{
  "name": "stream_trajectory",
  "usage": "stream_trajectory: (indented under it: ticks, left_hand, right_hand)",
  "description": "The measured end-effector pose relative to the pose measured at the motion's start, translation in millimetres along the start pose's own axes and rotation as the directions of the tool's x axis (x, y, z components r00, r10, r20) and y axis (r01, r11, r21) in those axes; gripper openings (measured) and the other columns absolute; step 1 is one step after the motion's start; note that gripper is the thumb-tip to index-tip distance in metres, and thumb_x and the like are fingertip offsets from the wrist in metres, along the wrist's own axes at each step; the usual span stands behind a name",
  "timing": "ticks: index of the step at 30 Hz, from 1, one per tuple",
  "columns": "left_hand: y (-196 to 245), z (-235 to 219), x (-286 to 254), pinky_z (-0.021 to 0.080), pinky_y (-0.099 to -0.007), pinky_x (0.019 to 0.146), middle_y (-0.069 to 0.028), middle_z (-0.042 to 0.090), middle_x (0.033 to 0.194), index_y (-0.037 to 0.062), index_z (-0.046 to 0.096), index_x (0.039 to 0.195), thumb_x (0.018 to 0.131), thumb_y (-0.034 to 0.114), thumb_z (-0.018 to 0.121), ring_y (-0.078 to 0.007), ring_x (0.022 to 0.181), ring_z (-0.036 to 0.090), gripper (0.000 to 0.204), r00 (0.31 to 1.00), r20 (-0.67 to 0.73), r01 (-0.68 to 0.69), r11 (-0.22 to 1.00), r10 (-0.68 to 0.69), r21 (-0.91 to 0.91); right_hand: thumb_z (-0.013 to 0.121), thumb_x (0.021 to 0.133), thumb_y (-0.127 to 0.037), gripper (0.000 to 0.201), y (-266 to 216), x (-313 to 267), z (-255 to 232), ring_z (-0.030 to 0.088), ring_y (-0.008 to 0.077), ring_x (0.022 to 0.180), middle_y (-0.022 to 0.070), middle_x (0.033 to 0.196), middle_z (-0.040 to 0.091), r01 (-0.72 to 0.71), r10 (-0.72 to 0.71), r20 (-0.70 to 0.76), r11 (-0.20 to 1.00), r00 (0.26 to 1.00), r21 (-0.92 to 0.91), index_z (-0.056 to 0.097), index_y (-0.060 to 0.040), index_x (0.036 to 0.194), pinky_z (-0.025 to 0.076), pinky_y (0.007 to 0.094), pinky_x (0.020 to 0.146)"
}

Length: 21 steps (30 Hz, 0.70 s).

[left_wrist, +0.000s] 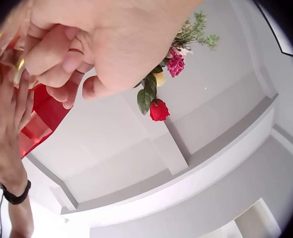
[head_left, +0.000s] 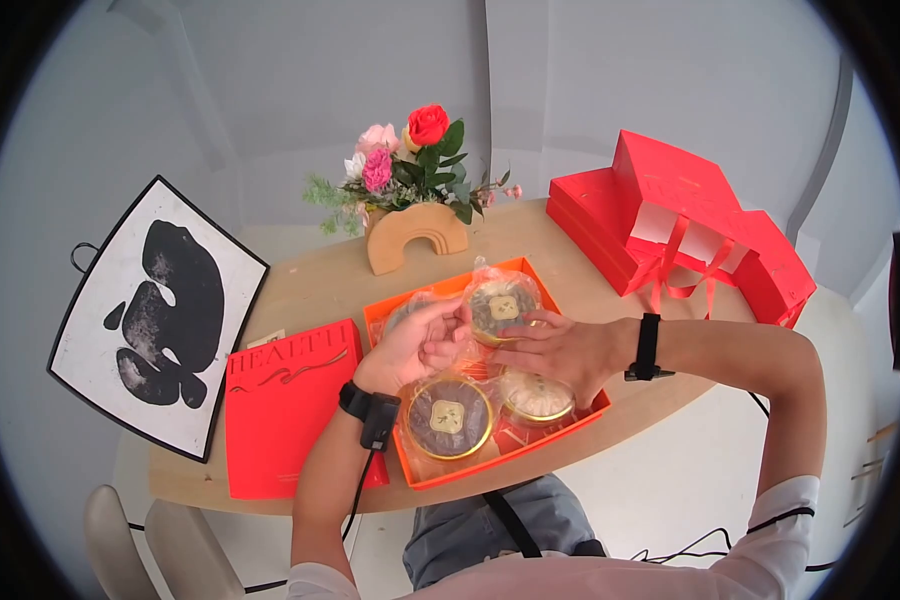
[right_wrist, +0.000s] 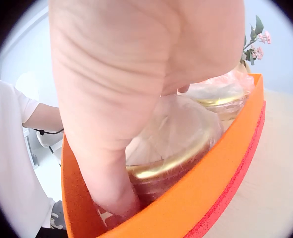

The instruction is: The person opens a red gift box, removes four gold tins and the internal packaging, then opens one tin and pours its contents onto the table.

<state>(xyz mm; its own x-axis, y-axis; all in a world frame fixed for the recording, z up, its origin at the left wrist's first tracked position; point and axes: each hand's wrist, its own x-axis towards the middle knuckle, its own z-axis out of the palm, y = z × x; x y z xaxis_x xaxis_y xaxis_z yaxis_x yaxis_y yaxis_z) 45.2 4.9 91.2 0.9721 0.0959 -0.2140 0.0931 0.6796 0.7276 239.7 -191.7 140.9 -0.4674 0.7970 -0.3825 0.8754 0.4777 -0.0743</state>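
Observation:
An orange box (head_left: 504,467) holds several round gold-rimmed tins in clear plastic. My right hand (head_left: 555,352) reaches over the front right tin (head_left: 538,398), its fingers across the top toward the middle. In the right wrist view the thumb goes down between that tin (right_wrist: 178,134) and the box wall, gripping its side. My left hand (head_left: 420,345) hovers over the left part of the box, palm turned up and fingers loosely curled, with nothing seen in them. The front left tin (head_left: 448,418) and back right tin (head_left: 503,306) show square labels. The back left tin (head_left: 402,314) is partly hidden by my left hand.
A red lid-like panel marked HEALTH (head_left: 290,425) lies left of the box. Beyond it stands a black-and-white picture board (head_left: 175,310). Flowers (head_left: 410,165) in an arch-shaped vase (head_left: 417,233) stand behind. Red gift boxes with ribbon (head_left: 660,215) sit at the back right.

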Motion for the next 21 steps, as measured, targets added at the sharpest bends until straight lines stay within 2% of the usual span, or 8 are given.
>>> stream_trajectory:
  ticks: [3, 5, 9, 12, 14, 15, 17, 21]
  left_hand:
    - [9, 6, 6, 0.021, -0.0172, 0.038, -0.0029, 0.052, 0.079, 0.0043, 0.058, 0.098, 0.105, 0.028, 0.051, -0.0033, 0.048, 0.032, 0.025, 0.999, -0.009, 0.035, 0.998, -0.035, -0.052]
    - [18, 11, 11, 0.022, -0.0168, 0.038, -0.0025, 0.052, 0.080, 0.0052, 0.057, 0.100, 0.105, 0.029, 0.049, -0.0039, 0.050, 0.033, 0.026, 0.998, 0.037, 0.061, 0.996, -0.058, -0.069]
    - [20, 8, 30, 0.022, -0.0164, 0.039, -0.0028, 0.052, 0.080, 0.0053, 0.058, 0.101, 0.106, 0.030, 0.048, -0.0038, 0.050, 0.033, 0.027, 0.996, 0.084, 0.046, 0.997, -0.041, -0.056]
    - [19, 0, 41, 0.022, -0.0164, 0.039, -0.0026, 0.053, 0.080, 0.0051, 0.058, 0.102, 0.106, 0.030, 0.048, -0.0035, 0.050, 0.033, 0.027, 0.996, 0.055, 0.080, 0.994, -0.076, -0.080]
    - [21, -3, 39, 0.022, -0.0164, 0.039, -0.0024, 0.054, 0.080, 0.0049, 0.058, 0.104, 0.106, 0.029, 0.048, -0.0032, 0.049, 0.033, 0.027, 0.986, 0.139, 0.108, 0.992, -0.097, -0.072]
    - [21, -5, 37, 0.022, -0.0164, 0.039, -0.0024, 0.054, 0.080, 0.0049, 0.058, 0.104, 0.106, 0.029, 0.048, -0.0032, 0.049, 0.033, 0.027, 0.986, 0.134, 0.107, 0.992, -0.097, -0.073]
    - [20, -5, 38, 0.023, -0.0164, 0.040, -0.0019, 0.054, 0.080, 0.0045, 0.058, 0.104, 0.106, 0.029, 0.047, -0.0030, 0.049, 0.033, 0.027, 0.992, 0.078, 0.107, 0.993, -0.103, -0.056]
    - [18, -7, 42, 0.023, -0.0165, 0.040, -0.0015, 0.054, 0.079, 0.0044, 0.058, 0.103, 0.105, 0.028, 0.048, -0.0029, 0.049, 0.033, 0.026, 0.990, 0.052, 0.134, 0.990, -0.132, -0.036]
  right_hand:
    - [0.088, 0.052, -0.025, 0.131, -2, 1, 2, 0.016, 0.0339, 0.155, 0.0155, 0.160, 0.031, 0.025, -0.024, -0.039, 0.999, 0.999, 0.021, 0.015, -0.0098, 0.159, 0.007, 0.0521, 0.126]
    - [0.089, 0.050, -0.026, 0.134, -3, 3, 5, 0.019, 0.0339, 0.153, 0.0160, 0.158, 0.034, 0.061, -0.058, -0.072, 0.998, 0.996, 0.030, 0.015, -0.0095, 0.159, 0.008, 0.0524, 0.125]
    - [0.089, 0.052, -0.028, 0.131, -3, 6, -1, 0.022, 0.0336, 0.152, 0.0181, 0.157, 0.032, 0.087, -0.087, -0.008, 0.993, 0.996, 0.081, 0.015, -0.0118, 0.160, 0.008, 0.0538, 0.125]
    - [0.088, 0.053, -0.029, 0.130, -3, 7, 2, 0.027, 0.0335, 0.149, 0.0187, 0.152, 0.037, 0.083, -0.083, -0.001, 0.992, 0.997, 0.092, 0.016, -0.0096, 0.159, 0.009, 0.0534, 0.125]
    - [0.089, 0.047, -0.025, 0.132, -3, 8, 6, 0.036, 0.0344, 0.143, 0.0182, 0.145, 0.044, 0.132, -0.126, -0.087, 0.988, 0.988, 0.079, 0.019, -0.0076, 0.158, 0.010, 0.0505, 0.124]
    - [0.089, 0.047, -0.025, 0.132, -2, 9, 6, 0.036, 0.0344, 0.143, 0.0182, 0.145, 0.044, 0.137, -0.130, -0.088, 0.987, 0.988, 0.080, 0.019, -0.0076, 0.158, 0.010, 0.0505, 0.124]
    - [0.086, 0.054, -0.030, 0.127, -4, 7, 2, 0.033, 0.0333, 0.145, 0.0183, 0.146, 0.041, 0.130, -0.127, -0.060, 0.990, 0.990, 0.053, 0.018, -0.0068, 0.158, 0.010, 0.0531, 0.124]
    - [0.086, 0.055, -0.031, 0.124, -5, 7, 2, 0.034, 0.0332, 0.144, 0.0181, 0.145, 0.042, 0.118, -0.117, -0.039, 0.993, 0.992, 0.011, 0.021, -0.0058, 0.157, 0.011, 0.0527, 0.124]
